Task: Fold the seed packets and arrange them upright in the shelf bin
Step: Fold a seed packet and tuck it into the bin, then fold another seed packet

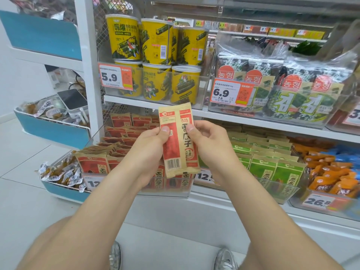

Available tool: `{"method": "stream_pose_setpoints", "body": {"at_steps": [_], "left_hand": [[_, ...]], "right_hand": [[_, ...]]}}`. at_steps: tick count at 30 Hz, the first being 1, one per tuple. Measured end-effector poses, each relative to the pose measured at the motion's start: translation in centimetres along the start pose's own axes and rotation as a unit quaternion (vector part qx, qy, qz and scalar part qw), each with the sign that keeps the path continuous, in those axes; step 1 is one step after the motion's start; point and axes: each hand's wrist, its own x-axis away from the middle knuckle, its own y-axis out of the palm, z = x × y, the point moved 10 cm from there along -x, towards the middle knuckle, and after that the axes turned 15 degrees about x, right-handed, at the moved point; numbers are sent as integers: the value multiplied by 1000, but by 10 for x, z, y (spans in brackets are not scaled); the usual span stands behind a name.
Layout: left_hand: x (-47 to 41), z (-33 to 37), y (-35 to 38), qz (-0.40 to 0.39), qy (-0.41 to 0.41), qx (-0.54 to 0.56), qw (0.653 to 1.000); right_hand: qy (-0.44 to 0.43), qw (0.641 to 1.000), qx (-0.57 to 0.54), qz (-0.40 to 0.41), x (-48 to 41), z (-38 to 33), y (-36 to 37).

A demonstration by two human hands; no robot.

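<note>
I hold one tan and red seed packet [178, 141] upright in front of the shelf, its sides folded in so it looks narrow. My left hand [150, 151] grips its left edge, thumb on the front. On the right edge, my right hand [209, 147] pinches it with the thumb across the front. Below and behind it stands a clear shelf bin [165, 189] holding several matching red packets [91, 164], some upright, some lying in loose stacks.
A second clear bin [280, 191] to the right holds green packets [263, 166]. Orange snack packs [329, 172] lie further right. Yellow tubs [155, 45] and seaweed bags [292, 94] fill the shelf above. A blue rack [52, 133] with small wrapped snacks stands left.
</note>
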Motion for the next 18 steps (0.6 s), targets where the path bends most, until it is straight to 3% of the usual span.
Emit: {"method": "stream_pose_setpoints", "body": {"at_steps": [3,8,12,18], "left_hand": [[1,14,-7,40,78,-100,991],[17,46,0,51,258,-248,932],[19,44,5,38,246,-278,928],[17,44,7,33,252,-305,918]], "right_hand": [[-42,996,71,-17,-1,-5,0],[-102,990,93,3,3,-17,1],[-119,988,85,58,3,-19,-7],[-127,985,90,72,4,-21,-10]]}}
